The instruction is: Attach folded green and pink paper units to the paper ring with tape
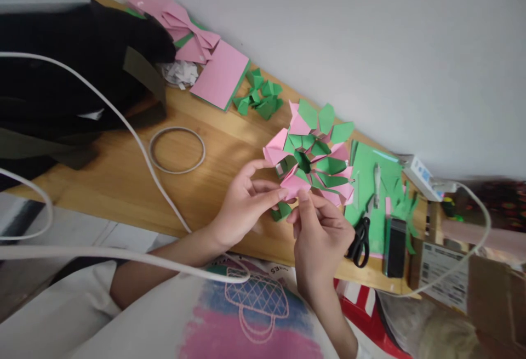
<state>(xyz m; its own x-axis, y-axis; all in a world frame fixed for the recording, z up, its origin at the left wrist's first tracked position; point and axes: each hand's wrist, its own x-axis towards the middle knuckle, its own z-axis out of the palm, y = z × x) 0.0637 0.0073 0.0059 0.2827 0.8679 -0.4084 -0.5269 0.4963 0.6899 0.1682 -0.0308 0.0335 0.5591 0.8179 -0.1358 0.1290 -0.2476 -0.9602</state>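
Observation:
A folded paper flower [329,164] in pink and green, with a dark hollow centre, is at the middle of the view. My left hand [246,200] comes from the left, its thumb and fingers closed on the flower's near pink petal [296,183]. From the right, my right hand [318,233] pinches the same petal's lower edge between thumb and fingers. Just below the petal, between the hands, shows a green folded piece [281,211]. Several green folded pieces [259,96] lie on the table behind the flower.
Pink sheets [222,74] and crumpled white paper [181,74] lie at the back left of the wooden table [123,183], near a black bag [82,63]. Scissors [361,235], a cutter [377,183], a green sheet [365,167] and a black box [395,249] are at right. White cables cross the left.

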